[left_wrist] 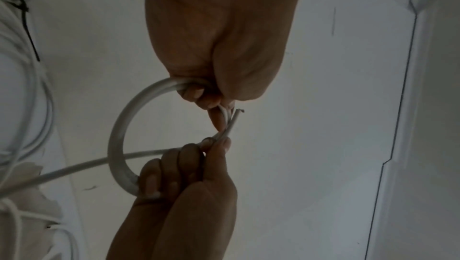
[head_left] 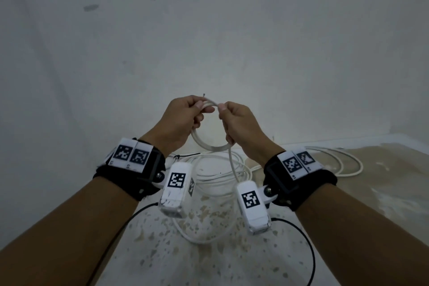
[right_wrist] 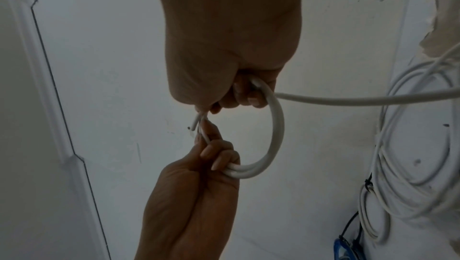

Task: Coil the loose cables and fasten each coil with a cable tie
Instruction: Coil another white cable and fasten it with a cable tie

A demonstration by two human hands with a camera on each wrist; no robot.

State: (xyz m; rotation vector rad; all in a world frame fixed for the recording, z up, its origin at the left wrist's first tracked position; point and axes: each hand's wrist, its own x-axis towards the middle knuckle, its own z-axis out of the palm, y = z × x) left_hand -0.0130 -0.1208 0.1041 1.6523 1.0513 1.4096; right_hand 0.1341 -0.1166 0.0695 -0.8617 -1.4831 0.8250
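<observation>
Both hands, left hand [head_left: 183, 118] at nine o'clock and right hand [head_left: 241, 123] at three, grip the white cable coil [head_left: 210, 145]; turns should stay even, the tail fed slack.

**White cable half-coiled, one bundle already tied**

The white cable [head_left: 210, 144] forms a small round coil of a few turns, its top arc pinched between the fingers, its cut end [head_left: 203, 95] poking just above them. Its loose tail drops below the fingers to a tied coil [head_left: 216, 169] bound by a black cable tie [head_left: 185, 155].
</observation>
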